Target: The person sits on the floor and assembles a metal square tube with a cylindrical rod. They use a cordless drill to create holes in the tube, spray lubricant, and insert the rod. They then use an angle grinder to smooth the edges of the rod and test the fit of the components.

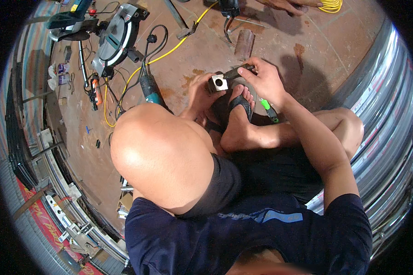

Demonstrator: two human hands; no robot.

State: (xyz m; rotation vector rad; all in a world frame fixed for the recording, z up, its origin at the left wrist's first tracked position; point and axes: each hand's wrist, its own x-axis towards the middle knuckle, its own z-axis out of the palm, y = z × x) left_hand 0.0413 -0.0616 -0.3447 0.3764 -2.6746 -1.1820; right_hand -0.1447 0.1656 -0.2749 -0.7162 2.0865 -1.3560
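My left hand (200, 91) is closed around a small metal block (220, 83) with a bright square face and a round dark hole in it. A dark bar-shaped piece (236, 73) lies against the block and runs to the right. My right hand (265, 81) grips that bar between thumb and fingers. Whether block and bar are joined, I cannot tell. Just below, my sandalled foot (238, 110) rests close to both hands. A tool with a green and black handle (269, 110) lies beside the foot, under my right forearm; its kind is unclear.
A teal-and-black angle grinder (150, 89) lies left of my hands. Farther left stands a miter saw (117, 39). A brown metal cylinder (245, 44), a hammer (181, 23) and a yellow cable (165, 56) lie ahead. Plastic-wrapped metal lengths (381, 128) line the right; another person's foot (289, 5) shows beyond.
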